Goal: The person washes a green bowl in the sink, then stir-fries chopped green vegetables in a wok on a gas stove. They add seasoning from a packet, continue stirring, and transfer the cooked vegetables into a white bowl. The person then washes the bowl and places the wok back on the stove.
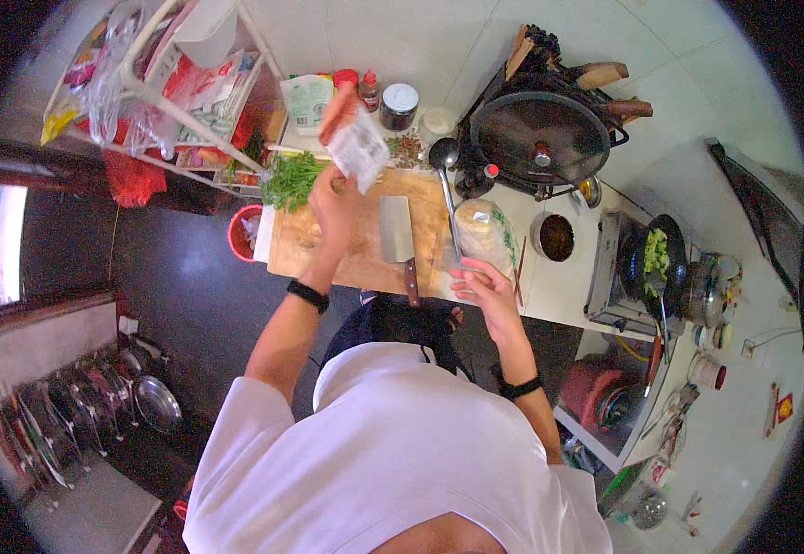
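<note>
My left hand [334, 208] is raised over the left part of a wooden cutting board [360, 260]. It grips the lower end of a red and white plastic packet [357, 145], blurred by motion. Just left of that hand lies a bunch of leafy green herbs [292, 181]. A cleaver [396, 232] rests flat on the board, its wooden handle reaching over the front edge. My right hand [490, 294] hovers by the board's right front corner, fingers apart and slightly curled. Its fingertips are near the handle end of a metal ladle [445, 156]; contact is unclear.
A bag of pale round food [483, 225] and a dark-filled bowl [556, 237] stand to the right. Farther right, a wok of chopped greens [657, 253] sits on a stove [613, 273]. Jars [400, 107] and a large black wok [540, 138] line the back. A white rack [197, 131] overhangs the left.
</note>
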{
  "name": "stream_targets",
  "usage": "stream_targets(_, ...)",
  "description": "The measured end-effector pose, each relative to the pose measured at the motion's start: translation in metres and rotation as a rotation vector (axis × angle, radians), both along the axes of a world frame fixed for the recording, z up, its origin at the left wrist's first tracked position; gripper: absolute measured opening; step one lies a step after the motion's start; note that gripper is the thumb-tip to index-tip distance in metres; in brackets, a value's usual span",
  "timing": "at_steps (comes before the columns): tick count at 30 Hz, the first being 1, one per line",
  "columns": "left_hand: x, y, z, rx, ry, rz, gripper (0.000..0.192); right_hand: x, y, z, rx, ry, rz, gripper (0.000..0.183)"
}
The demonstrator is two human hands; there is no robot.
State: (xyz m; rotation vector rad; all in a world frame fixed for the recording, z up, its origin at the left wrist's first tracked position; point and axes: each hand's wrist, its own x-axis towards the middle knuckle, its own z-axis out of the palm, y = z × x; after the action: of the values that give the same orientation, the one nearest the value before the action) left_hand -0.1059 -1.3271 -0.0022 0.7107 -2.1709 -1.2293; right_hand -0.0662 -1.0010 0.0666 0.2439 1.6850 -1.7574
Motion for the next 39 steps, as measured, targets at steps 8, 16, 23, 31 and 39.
stream_targets(8,-0.118,-0.021,-0.061,-0.269,0.067,0.036,0.023,0.033,0.033,0.001,0.137,0.019,-0.317,0.025)
stream_targets(16,-0.187,-0.019,-0.108,-0.353,-0.058,-0.006,0.026,0.067,0.059,-0.003,0.184,0.022,-0.451,0.024)
stream_targets(23,-0.223,-0.044,-0.208,-0.303,-0.418,-0.104,0.059,0.091,0.106,0.026,0.232,0.056,-0.483,0.025)
stream_targets(31,-0.139,0.019,-0.136,-0.317,0.149,-0.095,0.064,0.089,0.309,0.129,0.914,0.649,-0.586,0.017)
stream_targets(39,0.005,0.277,0.054,0.159,0.103,-0.555,0.039,0.045,0.589,0.125,1.624,0.824,-0.261,0.034)
